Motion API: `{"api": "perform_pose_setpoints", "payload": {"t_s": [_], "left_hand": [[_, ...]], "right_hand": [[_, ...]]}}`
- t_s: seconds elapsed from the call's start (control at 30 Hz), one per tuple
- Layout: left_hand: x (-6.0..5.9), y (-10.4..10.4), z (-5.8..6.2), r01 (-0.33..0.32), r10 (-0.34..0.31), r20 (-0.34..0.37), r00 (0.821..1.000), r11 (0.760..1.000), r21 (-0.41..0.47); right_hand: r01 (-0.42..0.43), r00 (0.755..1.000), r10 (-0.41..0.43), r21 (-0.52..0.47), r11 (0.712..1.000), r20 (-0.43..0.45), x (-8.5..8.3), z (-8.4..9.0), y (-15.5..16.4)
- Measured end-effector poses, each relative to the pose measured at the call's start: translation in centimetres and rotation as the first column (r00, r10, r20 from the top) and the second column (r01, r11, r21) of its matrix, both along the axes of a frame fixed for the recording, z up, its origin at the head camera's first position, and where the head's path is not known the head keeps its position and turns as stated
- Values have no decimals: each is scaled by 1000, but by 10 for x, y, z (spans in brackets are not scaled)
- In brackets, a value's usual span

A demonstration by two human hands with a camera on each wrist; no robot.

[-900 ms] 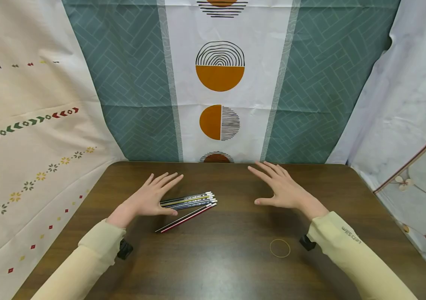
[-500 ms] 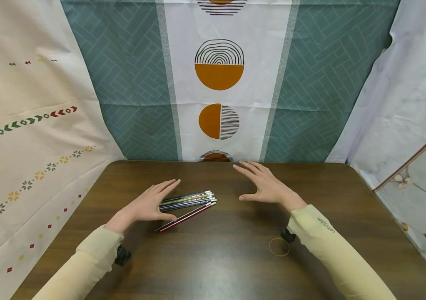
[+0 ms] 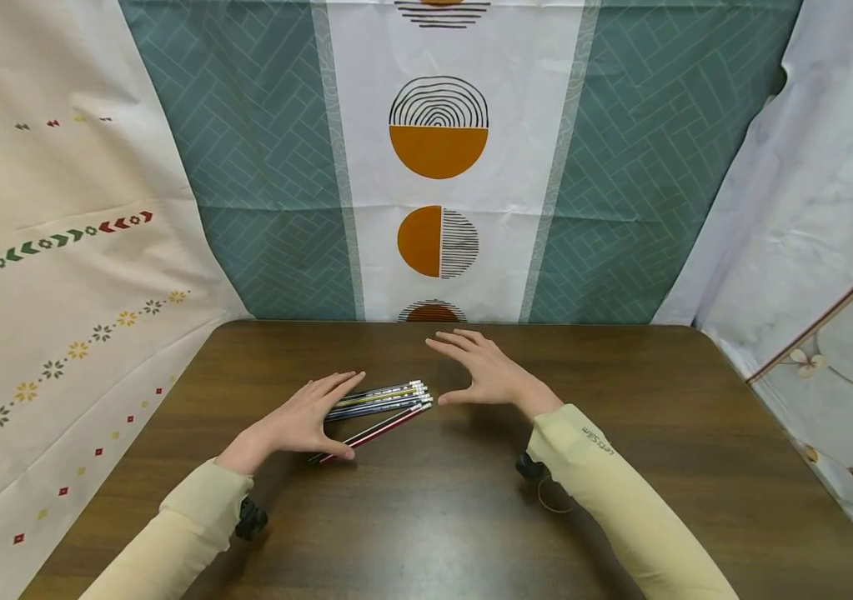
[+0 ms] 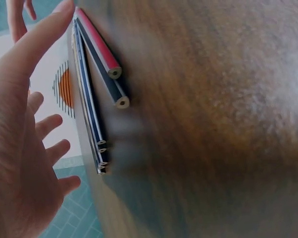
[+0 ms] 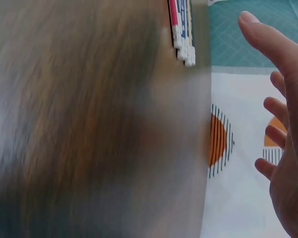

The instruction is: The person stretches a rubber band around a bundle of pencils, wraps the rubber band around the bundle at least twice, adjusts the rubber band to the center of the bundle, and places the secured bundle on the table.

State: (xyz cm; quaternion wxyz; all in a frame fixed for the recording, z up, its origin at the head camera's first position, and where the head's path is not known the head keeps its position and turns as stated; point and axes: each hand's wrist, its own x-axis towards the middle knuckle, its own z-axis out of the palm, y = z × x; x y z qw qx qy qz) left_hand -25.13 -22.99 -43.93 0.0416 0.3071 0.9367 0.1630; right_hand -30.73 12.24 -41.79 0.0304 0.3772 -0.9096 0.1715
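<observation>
Both hands flat-fingered, gripping nothing.
Left hand [image 3: 298, 421] lies beside the pencils [image 3: 381, 402]; right hand [image 3: 488, 373] hovers near their eraser ends.

Only 1 piece of writing shows. On the right sleeve [image 3: 606, 492], near the cuff, small dark letters are printed. They stand upside down in the head view and are too small to read with certainty; they look like "Letssim" or a similar brand word. The pencils [image 3: 381, 404] carry no print that can be read, and the backdrop cloths [image 3: 437, 167] show only patterns.
</observation>
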Motion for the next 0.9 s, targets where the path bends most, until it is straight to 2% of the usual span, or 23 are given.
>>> {"api": "perform_pose_setpoints", "payload": {"t_s": [0.17,0.3,0.53,0.73,0.9], "left_hand": [[0,0,-3,-15,15,11,1000,1000,1],[-1,0,-6,-41,41,47,998,999,-4],[-1,-2,-9,-71,73,61,995,997,-37],[-3,-4,-9,-70,72,60,996,997,-40],[-5,-4,-8,-62,64,73,995,998,-24]], "right_hand": [[12,997,-11,-18,1000,74,-4,-6,-14],[28,990,-23,-32,999,137,-6,-13,-22],[32,968,-1,-119,992,249,-6,-22,-31],[18,959,21,-135,991,281,-4,-28,-38],[43,950,-6,-114,993,311,-3,-33,-42]]}}
